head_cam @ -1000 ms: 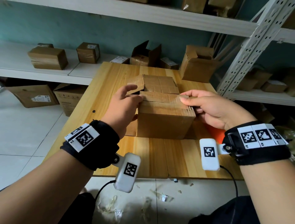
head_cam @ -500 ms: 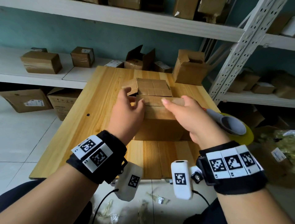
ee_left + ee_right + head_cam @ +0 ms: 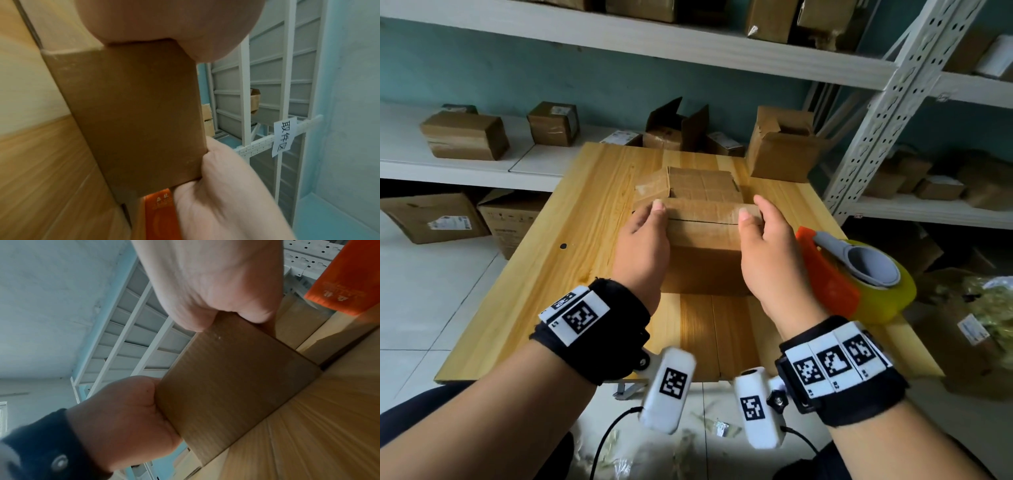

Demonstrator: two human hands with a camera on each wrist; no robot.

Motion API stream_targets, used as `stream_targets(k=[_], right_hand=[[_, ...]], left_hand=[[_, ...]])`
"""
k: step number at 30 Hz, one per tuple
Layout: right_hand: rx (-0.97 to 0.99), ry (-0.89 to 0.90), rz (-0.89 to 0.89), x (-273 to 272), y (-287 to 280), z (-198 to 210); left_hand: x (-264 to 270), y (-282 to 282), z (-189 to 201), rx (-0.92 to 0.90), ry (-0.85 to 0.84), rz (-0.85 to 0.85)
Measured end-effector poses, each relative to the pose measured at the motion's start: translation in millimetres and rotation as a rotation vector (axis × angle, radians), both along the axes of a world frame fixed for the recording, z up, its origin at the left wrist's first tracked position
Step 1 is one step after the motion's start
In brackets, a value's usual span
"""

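Half a second ago the right hand (image 3: 767,253) lay across the top of the cardboard box (image 3: 703,240), and the left hand (image 3: 642,253) was bunched at its left top corner. Now both hands have slid out to the box's two sides. Each thumb (image 3: 659,208) presses on the near flap (image 3: 702,209), and the fingers (image 3: 765,207) curl round the side walls, so the box is gripped from left and right. The box sits at the middle of the tabletop (image 3: 571,240). The near flap is folded down, while the far flap (image 3: 702,185) is not yet closed. My judgement is that closing is about half done and the far flap comes next. With the right hand moved, the tape dispenser (image 3: 859,274) at the right edge shows fully, close by for sealing. The folded flap hides whatever is inside the box. An open box (image 3: 780,157) stands at the far right corner, and its inside cannot be seen either.
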State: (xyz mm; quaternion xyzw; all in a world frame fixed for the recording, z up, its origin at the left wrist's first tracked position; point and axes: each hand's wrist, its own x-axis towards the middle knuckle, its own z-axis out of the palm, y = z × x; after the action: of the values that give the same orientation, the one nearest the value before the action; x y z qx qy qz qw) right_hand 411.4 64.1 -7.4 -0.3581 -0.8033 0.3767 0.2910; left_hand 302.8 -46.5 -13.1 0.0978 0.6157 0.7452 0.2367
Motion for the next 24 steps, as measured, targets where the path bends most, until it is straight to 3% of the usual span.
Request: stream_targets(k=[4, 7, 11, 13, 20, 24], right_hand=[[0.034, 0.003, 0.013, -0.3, -0.3, -3.0], [0.09, 0.002, 0.039, 0.2, -1.0, -3.4], [0.162, -0.117, 0.05, 4.2, -2.3, 2.2], [0.233, -0.241, 0.01, 4.8, -5.3, 8.5], [0.386, -0.588, -0.038, -3.9, -10.8, 16.9], [0.226, -0.501, 0.058, -3.9, -5.4, 18.6]], left_hand=[[0.5, -3.0, 2.9, 0.023, -0.09, 0.001], [0.2, -5.6, 4.6, 0.004, -0.049, 0.005], [-1.6, -8.8, 1.5, -0.266, 0.463, -0.038], [1.5, -10.4, 2.6, -0.35, 0.599, -0.05], [-1.2, -5.7, 3.7, -0.408, 0.631, -0.108], [-1.0, -6.3, 2.7, -0.423, 0.596, -0.176]])
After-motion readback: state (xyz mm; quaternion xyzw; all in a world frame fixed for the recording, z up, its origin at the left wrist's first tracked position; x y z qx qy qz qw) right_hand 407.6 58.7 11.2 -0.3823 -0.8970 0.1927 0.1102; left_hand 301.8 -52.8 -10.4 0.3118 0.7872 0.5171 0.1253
